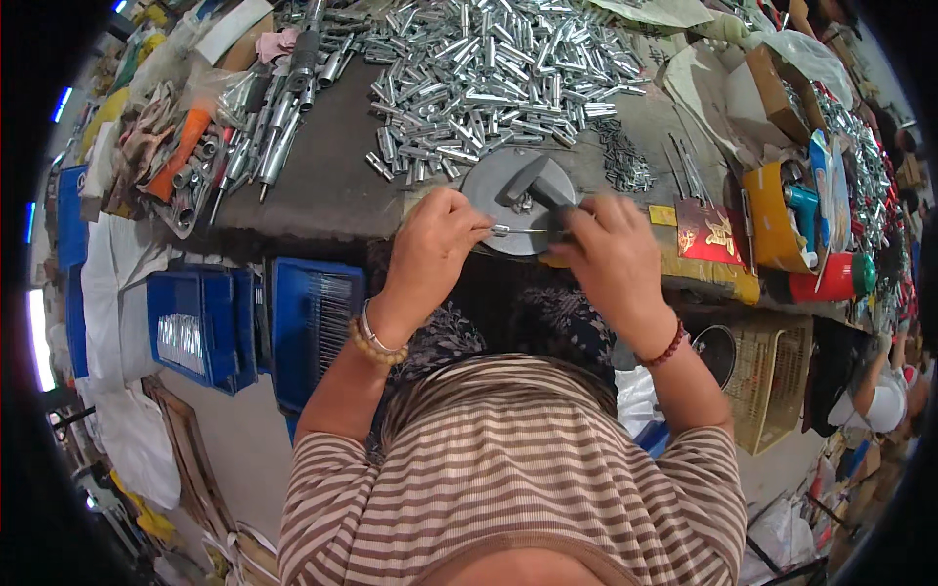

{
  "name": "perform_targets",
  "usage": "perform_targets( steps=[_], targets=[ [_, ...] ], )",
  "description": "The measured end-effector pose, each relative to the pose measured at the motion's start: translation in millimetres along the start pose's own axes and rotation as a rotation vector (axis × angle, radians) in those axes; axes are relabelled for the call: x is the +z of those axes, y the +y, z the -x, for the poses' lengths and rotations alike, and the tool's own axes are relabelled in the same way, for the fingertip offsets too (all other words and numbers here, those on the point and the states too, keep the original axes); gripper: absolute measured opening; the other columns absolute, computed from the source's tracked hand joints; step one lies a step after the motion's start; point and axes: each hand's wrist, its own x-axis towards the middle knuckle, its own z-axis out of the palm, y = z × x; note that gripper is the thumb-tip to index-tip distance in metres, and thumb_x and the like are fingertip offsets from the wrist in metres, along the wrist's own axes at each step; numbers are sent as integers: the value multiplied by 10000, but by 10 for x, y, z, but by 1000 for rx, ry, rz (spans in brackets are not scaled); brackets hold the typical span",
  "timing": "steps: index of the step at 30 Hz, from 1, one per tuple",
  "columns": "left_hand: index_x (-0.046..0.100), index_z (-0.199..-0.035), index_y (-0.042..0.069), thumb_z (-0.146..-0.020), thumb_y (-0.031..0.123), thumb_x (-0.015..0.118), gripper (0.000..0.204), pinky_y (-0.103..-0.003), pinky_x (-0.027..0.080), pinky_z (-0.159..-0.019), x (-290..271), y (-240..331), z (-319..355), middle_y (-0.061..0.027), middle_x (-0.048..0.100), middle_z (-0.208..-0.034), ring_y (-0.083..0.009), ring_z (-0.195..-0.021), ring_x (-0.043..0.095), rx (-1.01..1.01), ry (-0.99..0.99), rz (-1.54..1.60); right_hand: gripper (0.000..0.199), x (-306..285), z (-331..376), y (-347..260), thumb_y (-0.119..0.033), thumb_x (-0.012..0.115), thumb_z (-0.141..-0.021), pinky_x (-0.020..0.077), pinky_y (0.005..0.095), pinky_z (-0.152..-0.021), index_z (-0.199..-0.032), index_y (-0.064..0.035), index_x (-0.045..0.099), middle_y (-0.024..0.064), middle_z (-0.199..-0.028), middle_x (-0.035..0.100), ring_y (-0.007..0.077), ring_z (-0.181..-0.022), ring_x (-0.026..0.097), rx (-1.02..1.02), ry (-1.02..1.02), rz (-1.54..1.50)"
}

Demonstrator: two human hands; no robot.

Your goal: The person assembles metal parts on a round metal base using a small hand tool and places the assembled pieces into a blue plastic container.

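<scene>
My left hand is closed, with thumb and forefinger pinching a small silvery metal tube. From the tube a thin metal rod runs across to my right hand. The right hand is slightly smeared, its fingers closed around the rod's dark end. Behind the rod lies a round grey metal plate at the bench's front edge. On the plate rests a hammer, its handle pointing toward my right fingers and partly hidden by them. Some tiny metal bits sit beside the hammer head.
A large heap of silvery tubes spreads behind the plate, with a pile of small dark parts to its right. Screwdriver-like tools and an orange-handled tool lie left. Blue bins hang below; a yellow box stands right.
</scene>
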Motion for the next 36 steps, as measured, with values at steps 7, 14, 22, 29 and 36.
perform_targets(
  steps=[7,14,22,29,36],
  targets=[
    [773,-1155,56,-917,11,759,243,-329,518,-729,103,63,150,-77,639,-979,-194,-834,624,-33,178,8,210,42,301,-300,-161,787,-864,530,485,-659,-972,-52,643,146,-815,672,384,-772,689,221,-290,-286],
    [435,-1568,80,-1087,118,618,516,-191,485,-560,318,299,399,-66,741,-994,-54,-704,597,-632,159,748,257,68,359,-450,-117,761,-914,494,384,-591,-1122,2,669,162,-746,691,273,-614,651,653,-501,-879],
    [418,-1492,43,-986,49,730,594,-197,443,-540,135,326,536,-45,707,-950,-56,-687,575,-661,254,880,271,196,358,-693,-96,766,-918,536,358,-669,-1161,-13,678,158,-837,707,250,-699,676,533,-490,-854],
    [545,-1354,25,-945,99,779,477,-228,469,-575,-515,-338,1260,-20,690,-963,-59,-725,596,-773,437,513,316,285,345,-231,-28,706,-999,519,246,-726,-1307,4,644,35,-1071,691,93,-835,652,727,-271,-1042],
    [638,-1240,6,-869,156,801,432,-413,600,-766,-1287,-1718,3483,-196,751,-860,-325,-859,772,-1364,428,-316,321,346,249,-83,-160,701,-1039,481,222,-647,-1328,-20,685,12,-973,708,75,-734,606,745,-231,-991]
  ],
)
